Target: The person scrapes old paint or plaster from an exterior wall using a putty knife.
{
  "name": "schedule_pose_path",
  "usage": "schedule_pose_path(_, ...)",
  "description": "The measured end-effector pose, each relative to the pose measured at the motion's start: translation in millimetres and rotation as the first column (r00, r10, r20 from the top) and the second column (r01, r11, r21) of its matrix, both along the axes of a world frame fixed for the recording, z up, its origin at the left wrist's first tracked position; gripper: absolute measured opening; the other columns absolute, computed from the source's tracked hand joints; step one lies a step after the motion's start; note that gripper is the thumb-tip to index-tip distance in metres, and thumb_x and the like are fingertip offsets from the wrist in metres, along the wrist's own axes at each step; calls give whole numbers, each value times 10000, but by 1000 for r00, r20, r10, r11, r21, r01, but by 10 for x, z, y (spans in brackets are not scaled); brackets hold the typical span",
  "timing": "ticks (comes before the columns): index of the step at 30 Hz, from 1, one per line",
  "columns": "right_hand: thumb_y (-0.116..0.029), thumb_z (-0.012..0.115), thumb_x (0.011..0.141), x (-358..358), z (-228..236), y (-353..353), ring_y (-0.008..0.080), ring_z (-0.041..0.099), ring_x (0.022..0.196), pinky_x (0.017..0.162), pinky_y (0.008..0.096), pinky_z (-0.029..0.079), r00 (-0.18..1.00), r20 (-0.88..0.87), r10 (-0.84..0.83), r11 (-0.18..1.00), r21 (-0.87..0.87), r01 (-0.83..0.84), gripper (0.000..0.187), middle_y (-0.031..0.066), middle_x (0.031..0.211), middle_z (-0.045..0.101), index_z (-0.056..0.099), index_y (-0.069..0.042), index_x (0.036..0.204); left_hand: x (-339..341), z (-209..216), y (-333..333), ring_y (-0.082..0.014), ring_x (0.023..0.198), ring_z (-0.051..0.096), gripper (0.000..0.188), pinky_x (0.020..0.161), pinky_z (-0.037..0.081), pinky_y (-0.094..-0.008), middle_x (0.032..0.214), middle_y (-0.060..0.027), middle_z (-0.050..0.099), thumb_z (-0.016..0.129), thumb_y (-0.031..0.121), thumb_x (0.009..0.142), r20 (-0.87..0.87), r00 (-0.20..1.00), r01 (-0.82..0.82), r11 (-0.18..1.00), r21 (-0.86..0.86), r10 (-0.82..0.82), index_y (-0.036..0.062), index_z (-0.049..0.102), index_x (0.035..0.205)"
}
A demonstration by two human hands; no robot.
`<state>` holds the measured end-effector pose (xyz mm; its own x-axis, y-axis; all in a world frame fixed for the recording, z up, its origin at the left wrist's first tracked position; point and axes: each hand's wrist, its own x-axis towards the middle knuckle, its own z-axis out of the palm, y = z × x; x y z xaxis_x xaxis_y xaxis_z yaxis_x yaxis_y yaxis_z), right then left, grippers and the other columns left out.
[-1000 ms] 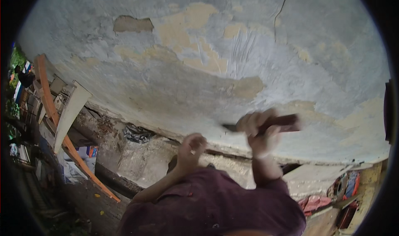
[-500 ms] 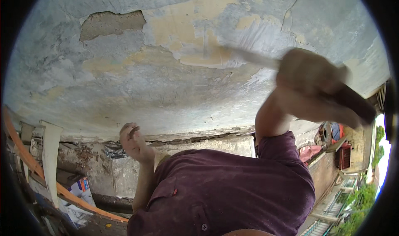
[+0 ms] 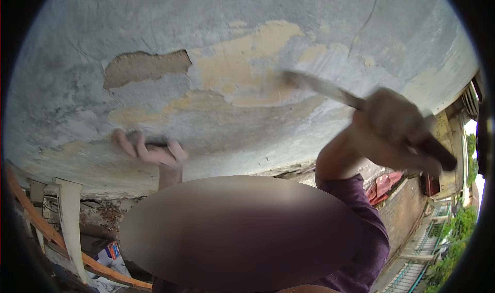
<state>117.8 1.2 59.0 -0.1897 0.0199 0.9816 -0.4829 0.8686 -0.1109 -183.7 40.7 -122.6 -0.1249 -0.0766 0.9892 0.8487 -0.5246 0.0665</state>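
Wall (image 3: 227, 133) ahead, bladed tool (image 3: 337, 93) right, plank (image 3: 44, 228) lower left

Head-worn, the fisheye camera looks forward and down past a patchy plastered wall (image 3: 232, 135) close by, its wide view taking in the left hand (image 3: 152, 151) and right hand (image 3: 394, 117).

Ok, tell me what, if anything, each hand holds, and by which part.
The right hand grips a long-bladed tool by its dark handle. Whether the blurred left hand holds anything cannot be told.
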Motion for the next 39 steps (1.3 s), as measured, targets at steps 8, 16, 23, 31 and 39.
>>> schedule_pose_path(8,-701,364,792,11,61,-21,95,361,434,387,231,326,998,33,-48,998,-28,49,558,-35,554,367,436,-147,784,-5,-52,85,-419,1283,167,495,999,158,-583,1329,-301,209,375,405,871,-37,998,-53,998,-13,53,9,312,1163)
schedule_pose_path(16,-721,297,787,-92,-71,177,116,351,378,296,280,277,995,-13,96,991,-98,-96,624,-8,527,398,416,-110,828,52,-25,124,-417,1288,155,482,997,171,-571,1328,-305,211,372,407,880,-12,998,-55,998,-25,55,1,332,1136)
schedule_pose_path(23,-678,346,821,-33,49,41,106,358,475,449,262,311,996,74,47,997,-61,-42,538,-32,573,367,407,-143,806,35,-67,96,-428,1281,159,498,991,181,-585,1331,-321,185,375,434,879,-22,997,-79,996,-36,78,4,338,1128)
schedule_pose_path(31,-680,333,823,-192,-22,125,109,354,466,410,265,268,993,46,111,988,-115,-106,556,-23,582,386,425,-131,818,10,-43,89,-426,1279,176,464,989,182,-574,1318,-312,227,372,386,881,-36,996,-81,997,-16,80,-7,328,1125)
schedule_pose_path(39,-664,302,840,-178,163,123,100,385,468,402,255,342,984,134,114,979,-183,-89,529,-24,572,383,404,-148,787,-17,-62,62,-421,1285,166,471,995,186,-570,1320,-314,222,363,400,883,-30,997,-74,997,-38,73,2,324,1132)
